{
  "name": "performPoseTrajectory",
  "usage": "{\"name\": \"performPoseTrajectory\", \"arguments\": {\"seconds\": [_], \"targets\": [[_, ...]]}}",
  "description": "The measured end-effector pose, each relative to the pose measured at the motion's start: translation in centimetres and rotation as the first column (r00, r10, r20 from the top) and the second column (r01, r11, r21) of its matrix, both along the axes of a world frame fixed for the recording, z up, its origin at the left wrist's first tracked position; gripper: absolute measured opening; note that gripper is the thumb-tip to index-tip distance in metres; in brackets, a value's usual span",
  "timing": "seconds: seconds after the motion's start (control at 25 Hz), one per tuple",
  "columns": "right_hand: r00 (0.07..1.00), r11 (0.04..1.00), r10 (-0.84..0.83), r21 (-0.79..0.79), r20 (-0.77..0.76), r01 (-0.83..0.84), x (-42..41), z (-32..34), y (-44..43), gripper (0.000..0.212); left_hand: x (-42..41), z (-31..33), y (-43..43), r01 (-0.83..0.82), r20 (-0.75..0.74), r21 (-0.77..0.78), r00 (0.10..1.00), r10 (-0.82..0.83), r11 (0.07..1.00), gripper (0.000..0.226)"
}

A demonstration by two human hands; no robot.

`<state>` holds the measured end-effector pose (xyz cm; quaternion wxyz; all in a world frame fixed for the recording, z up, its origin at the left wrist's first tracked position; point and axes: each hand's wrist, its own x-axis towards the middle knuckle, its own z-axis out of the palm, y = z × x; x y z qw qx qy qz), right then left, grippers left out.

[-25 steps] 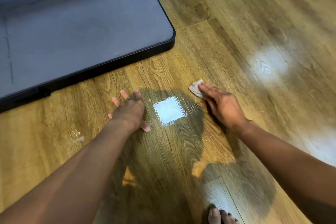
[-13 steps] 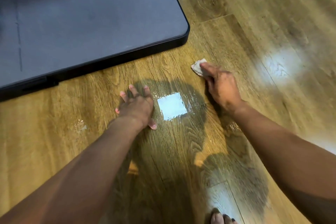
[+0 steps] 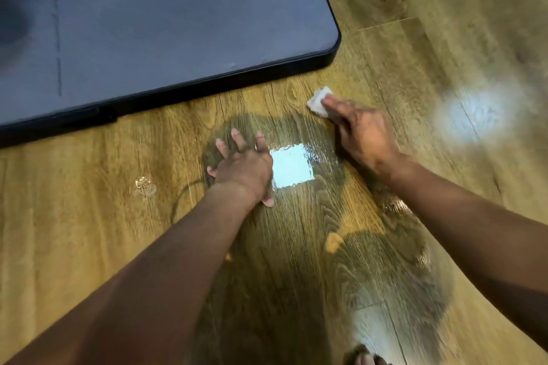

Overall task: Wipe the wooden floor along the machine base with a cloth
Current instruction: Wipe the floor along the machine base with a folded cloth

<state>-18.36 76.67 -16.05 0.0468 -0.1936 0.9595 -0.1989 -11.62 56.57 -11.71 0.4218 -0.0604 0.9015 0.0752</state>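
Flat-fingered right hand (image 3: 363, 135) presses the cloth (image 3: 316, 101) centre-right, just below the machine base (image 3: 178, 27) edge slanting down-left; left hand (image 3: 244, 167) lies splayed on the floor (image 3: 74, 216).

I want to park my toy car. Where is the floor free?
Free: wooden floor left of the left hand, below the machine base; also right of the right hand. Crowded: around both hands and the cloth near the base corner.

square glare patch (image 3: 290, 169) mid-frame; small shiny smudge (image 3: 145, 187) left; toes (image 3: 364, 358) bottom edge
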Motion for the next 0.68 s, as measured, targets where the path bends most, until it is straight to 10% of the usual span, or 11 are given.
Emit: {"name": "performPoseTrajectory", "arguments": {"seconds": [0.12,0.4,0.68], "targets": [[0.944,0.943,0.328,-0.074,0.040,-0.325,1.0,0.8,0.9,0.037,-0.2,-0.2,0.0,0.002,0.011,-0.013,1.000,-0.002,1.000,0.129],[0.997,0.998,0.064,-0.010,-0.036,-0.064,-4.5,0.5,-3.0,0.034,0.0,-0.8,-0.2,0.006,-0.017,0.006,1.000,-0.006,1.000,0.129],[0.930,0.928,0.369,-0.058,-0.004,-0.368,-2.1,0.8,-2.4,0.034,0.2,-1.0,0.1,0.005,-0.055,0.001,0.998,-0.005,1.000,0.130]]}}
